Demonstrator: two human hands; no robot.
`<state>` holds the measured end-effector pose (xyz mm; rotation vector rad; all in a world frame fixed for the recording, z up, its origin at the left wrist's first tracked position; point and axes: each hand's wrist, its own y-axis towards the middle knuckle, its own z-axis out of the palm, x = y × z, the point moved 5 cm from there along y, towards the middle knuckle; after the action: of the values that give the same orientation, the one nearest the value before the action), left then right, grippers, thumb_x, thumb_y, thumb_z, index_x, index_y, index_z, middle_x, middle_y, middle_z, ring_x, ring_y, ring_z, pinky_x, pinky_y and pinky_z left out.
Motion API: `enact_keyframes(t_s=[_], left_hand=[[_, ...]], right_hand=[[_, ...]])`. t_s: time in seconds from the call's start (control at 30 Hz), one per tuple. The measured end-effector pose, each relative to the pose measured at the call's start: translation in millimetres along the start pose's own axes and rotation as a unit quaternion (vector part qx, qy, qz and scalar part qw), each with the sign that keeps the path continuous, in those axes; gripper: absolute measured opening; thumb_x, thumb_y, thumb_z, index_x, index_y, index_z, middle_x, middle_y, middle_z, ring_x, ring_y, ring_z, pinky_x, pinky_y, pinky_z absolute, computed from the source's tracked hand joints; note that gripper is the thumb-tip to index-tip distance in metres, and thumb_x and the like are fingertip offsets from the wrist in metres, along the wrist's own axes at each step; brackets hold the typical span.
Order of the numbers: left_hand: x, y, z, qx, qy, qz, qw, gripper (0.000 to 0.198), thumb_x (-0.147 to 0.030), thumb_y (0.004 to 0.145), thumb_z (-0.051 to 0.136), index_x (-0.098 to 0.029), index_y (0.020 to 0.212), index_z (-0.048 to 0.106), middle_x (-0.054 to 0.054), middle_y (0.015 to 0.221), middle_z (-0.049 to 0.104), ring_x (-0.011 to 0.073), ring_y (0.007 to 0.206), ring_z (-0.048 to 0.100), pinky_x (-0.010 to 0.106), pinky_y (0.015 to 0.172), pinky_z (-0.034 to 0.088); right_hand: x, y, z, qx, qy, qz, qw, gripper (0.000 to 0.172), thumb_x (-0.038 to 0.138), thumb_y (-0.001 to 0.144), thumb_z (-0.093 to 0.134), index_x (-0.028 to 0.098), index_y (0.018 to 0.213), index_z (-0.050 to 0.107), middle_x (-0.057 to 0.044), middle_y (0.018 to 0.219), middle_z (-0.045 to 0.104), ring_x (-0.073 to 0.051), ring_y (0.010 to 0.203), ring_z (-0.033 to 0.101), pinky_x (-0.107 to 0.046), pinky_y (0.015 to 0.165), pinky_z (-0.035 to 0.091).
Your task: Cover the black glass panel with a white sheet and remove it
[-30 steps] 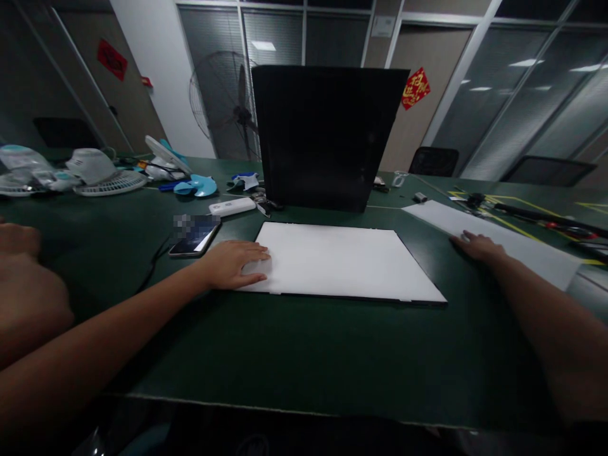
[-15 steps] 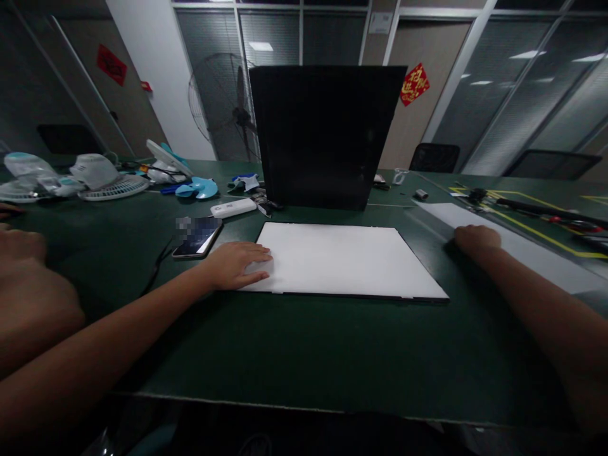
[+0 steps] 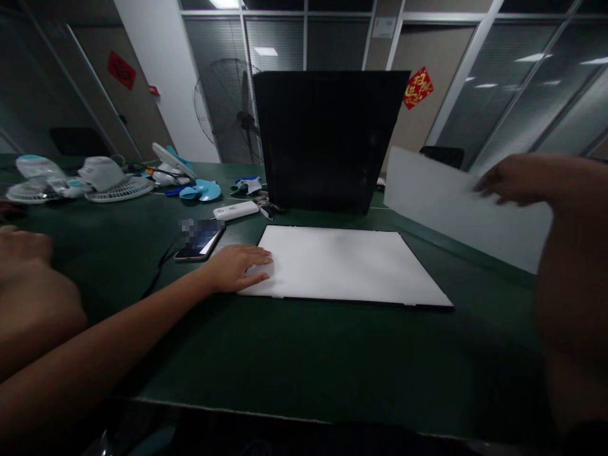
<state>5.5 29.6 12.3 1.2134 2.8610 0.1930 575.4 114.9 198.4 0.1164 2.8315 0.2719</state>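
My left hand (image 3: pixel 240 267) rests with fingers stretched out on the left edge of a white flat panel (image 3: pixel 349 263). The panel has a thin dark frame and lies flat on the green table. At the right, my right hand (image 3: pixel 520 178) is raised above the table and pinches the upper edge of a white sheet (image 3: pixel 456 206). The sheet hangs tilted below and to the left of this hand, apart from the panel. Motion blurs the right fingertips a little.
Behind the panel stands a large black screen (image 3: pixel 330 139). A phone (image 3: pixel 202 239) and a white stick-shaped device (image 3: pixel 236 210) lie left of the panel. White fan parts (image 3: pixel 118 187) are at the far left. Another person's arm (image 3: pixel 35 285) rests at the left edge.
My right hand has lifted the white sheet off the table at the right and swung it upright. My left hand has stayed on the panel.
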Motion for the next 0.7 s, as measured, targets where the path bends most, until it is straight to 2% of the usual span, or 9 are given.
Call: enact_keyframes(t_s=[0.03, 0.13, 0.2, 0.27, 0.33, 0.4, 0.47, 0.57, 0.7], left_hand=[[-0.3, 0.0, -0.2, 0.000, 0.001, 0.002, 1.000, 0.054, -0.054, 0.102, 0.047, -0.019, 0.138, 0.067, 0.013, 0.144, 0.065, 0.0309, 0.131, 0.063, 0.050, 0.114, 0.047], [-1.4, 0.9, -1.0, 0.002, 0.005, -0.005, 1.000, 0.055, -0.055, 0.103, 0.046, -0.019, 0.139, 0.066, 0.012, 0.145, 0.065, 0.0300, 0.132, 0.063, 0.048, 0.114, 0.047], [-1.8, 2.3, -1.8, 0.004, 0.014, -0.028, 0.999, 0.058, -0.057, 0.102, 0.044, -0.019, 0.139, 0.066, 0.012, 0.145, 0.065, 0.0302, 0.133, 0.062, 0.048, 0.115, 0.047], [-0.5, 3.7, -2.9, 0.001, 0.031, -0.069, 0.997, 0.059, -0.057, 0.103, 0.041, -0.018, 0.139, 0.067, 0.012, 0.145, 0.065, 0.0304, 0.133, 0.062, 0.047, 0.116, 0.046], [4.0, 3.6, -4.8, -0.011, 0.046, -0.127, 0.991, 0.055, -0.052, 0.104, 0.039, -0.018, 0.136, 0.068, 0.011, 0.143, 0.066, 0.0303, 0.134, 0.062, 0.046, 0.115, 0.046], [10.7, 1.6, -6.7, -0.025, 0.054, -0.186, 0.981, 0.050, -0.044, 0.105, 0.038, -0.020, 0.134, 0.070, 0.009, 0.142, 0.068, 0.0301, 0.131, 0.064, 0.044, 0.111, 0.049], [18.7, -1.6, -8.1, -0.036, 0.059, -0.236, 0.969, 0.048, -0.037, 0.104, 0.036, -0.022, 0.134, 0.070, 0.009, 0.139, 0.070, 0.0306, 0.124, 0.068, 0.043, 0.104, 0.054], [29.7, -6.3, -9.1, -0.045, 0.066, -0.285, 0.955, 0.051, -0.033, 0.105, 0.031, -0.020, 0.136, 0.069, 0.012, 0.124, 0.076, 0.0309, 0.108, 0.074, 0.041, 0.091, 0.057], [35.7, -7.5, -6.9, -0.041, 0.058, -0.303, 0.950, 0.060, -0.045, 0.108, 0.023, -0.020, 0.132, 0.071, 0.012, 0.112, 0.079, 0.0292, 0.096, 0.076, 0.038, 0.080, 0.057]], right_hand=[[4.2, -15.7, -11.4, 0.008, -0.011, 0.007, 1.000, 0.030, 0.018, 0.093, 0.066, 0.012, 0.120, 0.077, -0.013, 0.108, 0.076, -0.013, 0.078, 0.066, -0.028, 0.070, 0.043], [54.4, -80.9, -42.1, -0.092, -0.102, -0.070, 0.988, 0.038, 0.024, 0.097, 0.061, 0.018, 0.132, 0.073, -0.015, 0.119, 0.074, -0.023, 0.088, 0.069, -0.037, 0.076, 0.048], [104.8, -125.8, -38.6, -0.051, -0.103, -0.143, 0.983, 0.046, 0.026, 0.097, 0.056, 0.025, 0.141, 0.068, -0.014, 0.115, 0.075, -0.027, 0.084, 0.071, -0.041, 0.070, 0.053], [156.8, -161.9, -30.1, -0.028, -0.061, -0.220, 0.973, 0.057, 0.023, 0.092, 0.058, 0.038, 0.147, 0.061, -0.008, 0.123, 0.075, -0.030, 0.085, 0.072, -0.047, 0.068, 0.057], [202.8, -185.1, -17.5, -0.003, -0.038, -0.309, 0.950, 0.065, 0.019, 0.087, 0.061, 0.037, 0.150, 0.059, -0.008, 0.132, 0.071, -0.032, 0.089, 0.073, -0.050, 0.070, 0.059], [235.3, -194.3, -5.2, 0.020, -0.023, -0.371, 0.928, 0.064, 0.017, 0.087, 0.061, 0.032, 0.150, 0.060, -0.011, 0.130, 0.072, -0.032, 0.090, 0.074, -0.049, 0.072, 0.060], [254.3, -193.8, 4.3, 0.038, -0.007, -0.407, 0.913, 0.055, 0.017, 0.090, 0.061, 0.027, 0.144, 0.066, -0.013, 0.123, 0.074, -0.031, 0.089, 0.075, -0.046, 0.073, 0.060], [263.7, -186.8, 14.7, 0.063, 0.007, -0.429, 0.901, 0.042, 0.017, 0.091, 0.064, 0.023, 0.131, 0.073, -0.015, 0.114, 0.077, -0.029, 0.090, 0.076, -0.043, 0.078, 0.059], [260.8, -181.2, 29.1, 0.097, 0.016, -0.450, 0.887, 0.037, 0.019, 0.094, 0.063, 0.024, 0.129, 0.075, -0.010, 0.103, 0.078, -0.025, 0.090, 0.075, -0.041, 0.083, 0.057]])
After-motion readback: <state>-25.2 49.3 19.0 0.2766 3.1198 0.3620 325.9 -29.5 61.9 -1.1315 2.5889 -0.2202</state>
